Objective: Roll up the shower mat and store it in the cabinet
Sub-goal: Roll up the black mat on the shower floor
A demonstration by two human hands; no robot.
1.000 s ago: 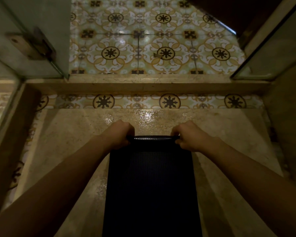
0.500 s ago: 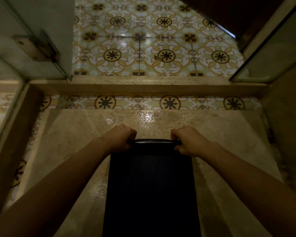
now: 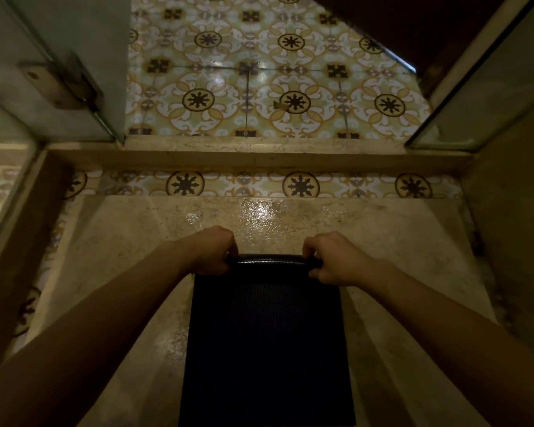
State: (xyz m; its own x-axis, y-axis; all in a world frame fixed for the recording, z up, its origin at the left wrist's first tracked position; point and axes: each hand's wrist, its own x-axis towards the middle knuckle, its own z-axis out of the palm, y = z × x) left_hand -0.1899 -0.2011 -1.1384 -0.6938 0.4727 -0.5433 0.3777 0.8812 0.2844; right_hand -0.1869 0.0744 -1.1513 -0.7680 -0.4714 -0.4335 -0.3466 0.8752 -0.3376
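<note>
A dark, ribbed shower mat [image 3: 265,340] lies flat on the wet beige shower floor and runs toward me out of the frame's bottom edge. Its far end is curled into a thin roll [image 3: 269,260]. My left hand [image 3: 213,251] grips the roll's left end and my right hand [image 3: 330,257] grips its right end, fingers curled over the top. The cabinet is not in view.
A raised stone threshold [image 3: 259,155] crosses ahead, with patterned floor tiles [image 3: 259,87] beyond it. A glass door with a metal hinge [image 3: 59,84] stands at the left and a glass panel [image 3: 481,97] at the right. Stone walls close in on both sides.
Both hands have come a little nearer to me with the mat's far end, and the roll there has grown slightly thicker.
</note>
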